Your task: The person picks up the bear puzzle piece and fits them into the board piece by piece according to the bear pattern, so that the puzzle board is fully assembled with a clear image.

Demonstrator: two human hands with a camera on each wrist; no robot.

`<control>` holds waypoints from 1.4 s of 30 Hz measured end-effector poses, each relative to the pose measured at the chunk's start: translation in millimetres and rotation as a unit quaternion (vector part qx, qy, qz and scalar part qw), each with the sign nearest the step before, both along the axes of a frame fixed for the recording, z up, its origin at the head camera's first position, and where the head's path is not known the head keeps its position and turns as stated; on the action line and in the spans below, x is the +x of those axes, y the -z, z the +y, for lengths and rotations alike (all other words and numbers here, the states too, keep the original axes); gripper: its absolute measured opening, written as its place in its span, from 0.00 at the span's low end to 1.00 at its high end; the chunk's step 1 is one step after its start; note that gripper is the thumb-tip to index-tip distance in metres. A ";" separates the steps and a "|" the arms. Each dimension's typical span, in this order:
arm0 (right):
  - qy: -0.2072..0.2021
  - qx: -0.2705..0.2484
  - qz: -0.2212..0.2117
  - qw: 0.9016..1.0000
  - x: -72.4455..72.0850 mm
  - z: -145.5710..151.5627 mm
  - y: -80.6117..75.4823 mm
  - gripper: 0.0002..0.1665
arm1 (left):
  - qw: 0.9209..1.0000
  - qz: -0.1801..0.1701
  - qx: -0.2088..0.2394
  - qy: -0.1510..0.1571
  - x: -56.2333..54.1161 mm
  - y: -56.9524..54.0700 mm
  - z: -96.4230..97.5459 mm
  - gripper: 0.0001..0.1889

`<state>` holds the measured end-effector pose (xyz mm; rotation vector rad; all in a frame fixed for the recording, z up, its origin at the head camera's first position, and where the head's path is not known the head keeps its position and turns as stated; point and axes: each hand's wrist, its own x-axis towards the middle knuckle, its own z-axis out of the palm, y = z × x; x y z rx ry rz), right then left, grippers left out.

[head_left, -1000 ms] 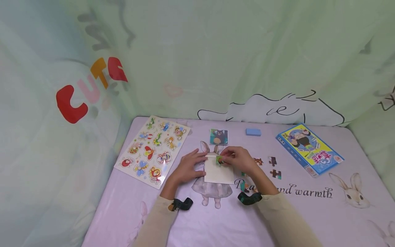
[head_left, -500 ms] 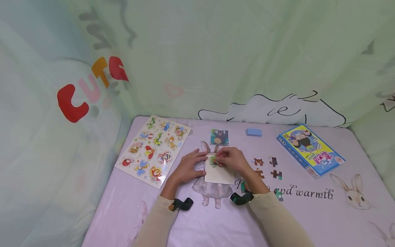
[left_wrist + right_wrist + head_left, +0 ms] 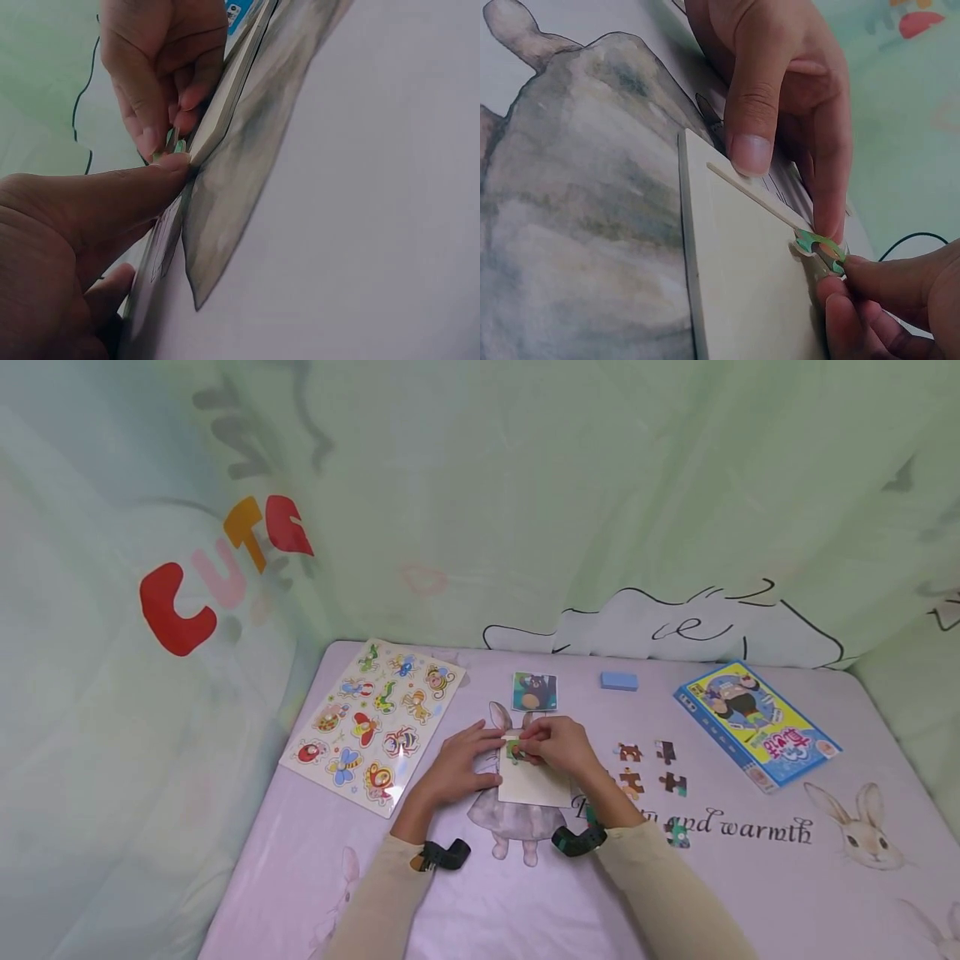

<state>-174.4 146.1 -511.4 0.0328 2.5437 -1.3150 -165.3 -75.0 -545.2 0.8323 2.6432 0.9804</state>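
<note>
A cream puzzle tray (image 3: 535, 787) with a low raised rim lies flat on the table. At its upper left corner, my right hand (image 3: 558, 748) pinches a small green jigsaw piece (image 3: 513, 749) between thumb and fingers. The right wrist view has this jigsaw piece (image 3: 816, 247) tilted against the rim; whether it is seated cannot be told. Along the tray's left edge rests my left hand (image 3: 459, 764), fingers extended to the upper corner and thumb pressing lower down. Several loose jigsaw pieces (image 3: 672, 783) lie to the right, one of them partly behind the right forearm.
A picture card of a bear (image 3: 535, 692) lies beyond the tray, beside a blue block (image 3: 618, 682). An insect picture board (image 3: 375, 727) is at left. A blue and yellow puzzle box (image 3: 757, 724) lies at right. Curtains with printed figures surround the table.
My right hand has moved left and slightly up across the tray with the jigsaw piece, ending near the upper left corner. The left hand has kept its place.
</note>
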 end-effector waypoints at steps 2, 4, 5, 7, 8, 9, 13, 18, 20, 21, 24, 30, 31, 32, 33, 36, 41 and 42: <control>0.001 0.003 0.002 1.000 -0.7 -1.1 0.9 0.08 | 1.000 0.000 0.002 0.000 -0.4 0.1 -0.3 0.32; 0.004 0.005 0.002 1.000 -0.9 -2.4 0.3 0.08 | 1.000 -0.001 0.003 0.000 -0.7 -0.2 -0.4 0.32; 0.006 0.008 0.003 1.000 -1.1 -3.1 0.1 0.08 | 1.000 -0.001 0.003 0.000 -0.8 -0.3 -0.5 0.32; 0.011 0.013 0.004 1.000 -1.2 -4.0 -0.6 0.08 | 1.000 -0.003 0.003 0.001 -1.0 -0.8 -0.3 0.32; 0.015 0.017 0.003 1.000 -1.2 -4.5 -1.1 0.08 | 1.000 -0.003 0.003 0.001 -1.0 -1.1 -0.3 0.32; 0.017 0.019 0.003 1.000 -1.3 -5.0 -1.5 0.08 | 1.000 -0.004 0.004 0.001 -0.8 -1.4 -0.3 0.32; 0.023 0.038 0.007 0.999 -1.2 -6.4 -2.4 0.08 | 1.000 -0.005 0.007 0.001 -0.1 -2.3 -0.5 0.32; 0.032 0.075 0.019 0.996 -0.7 -7.4 -4.0 0.09 | 1.000 -0.001 0.007 0.000 0.3 -3.3 -0.4 0.32; 0.034 0.083 0.021 0.996 -0.7 -7.6 -4.1 0.10 | 1.000 0.000 0.007 0.001 0.3 -3.5 -0.3 0.32; 0.034 0.084 0.022 0.996 -0.7 -7.6 -3.7 0.10 | 1.000 0.001 0.007 0.002 0.2 -3.4 -0.3 0.32; 0.036 0.085 0.023 0.995 -0.7 -8.2 -2.6 0.10 | 1.000 0.001 0.007 0.003 0.1 -3.3 -0.5 0.32; 0.031 0.083 0.026 0.996 0.0 -7.6 -3.1 0.09 | 1.000 0.002 -0.003 0.001 -0.7 -0.4 -0.6 0.33; 0.031 0.084 0.027 0.996 0.1 -6.8 -3.8 0.09 | 1.000 0.001 -0.003 0.001 -0.8 -0.2 -0.7 0.33; 0.030 0.084 0.026 0.996 0.4 -5.7 -4.7 0.09 | 1.000 -0.001 -0.002 0.001 -1.0 -0.1 -0.8 0.33; 0.028 0.084 0.026 0.996 0.4 -4.4 -5.8 0.08 | 1.000 -0.003 0.000 0.000 -1.1 -0.4 -0.8 0.33; 0.011 0.087 0.018 0.996 0.7 -0.2 -8.3 0.08 | 1.000 -0.009 0.002 -0.002 -1.6 -1.2 -1.5 0.33; -0.027 0.073 0.003 0.997 1.1 6.0 -5.6 0.08 | 1.000 -0.012 0.010 -0.005 -2.6 -0.3 -2.0 0.33; -0.029 0.069 0.003 0.997 1.4 6.5 -4.6 0.08 | 1.000 -0.014 0.017 -0.009 -2.7 0.4 -1.9 0.32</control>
